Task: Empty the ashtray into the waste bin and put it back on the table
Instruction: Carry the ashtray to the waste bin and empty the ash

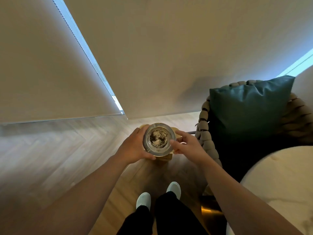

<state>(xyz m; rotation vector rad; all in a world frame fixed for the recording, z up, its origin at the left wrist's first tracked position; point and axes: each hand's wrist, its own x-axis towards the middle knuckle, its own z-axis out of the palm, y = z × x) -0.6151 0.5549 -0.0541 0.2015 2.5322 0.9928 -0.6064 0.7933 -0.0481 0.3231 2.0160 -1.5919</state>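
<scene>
Holding the ashtray [158,139] level matters most, since its shallow bowl carries a loose heap of dark ash and pale grit that would spill at any tilt. It looks like a round glass or metal dish with a broad, smooth rim: stiff, probably rather heavy for its size, likely slippery, and breakable if dropped on the wooden floor [50,155]. The rim at opposite sides is the sensible place to grip, and that is where both hands are. The left hand [133,146] wraps the left edge, its fingers curled around and under the rim. The right hand [184,144] meets the right edge with thumb and fingers narrowly parted on the rim, though how firmly it grips I cannot tell. Both forearms reach forward, wrists turned inward. The ashtray sits over a small wooden stand [165,156], touching or just above it; no waste bin shows.
</scene>
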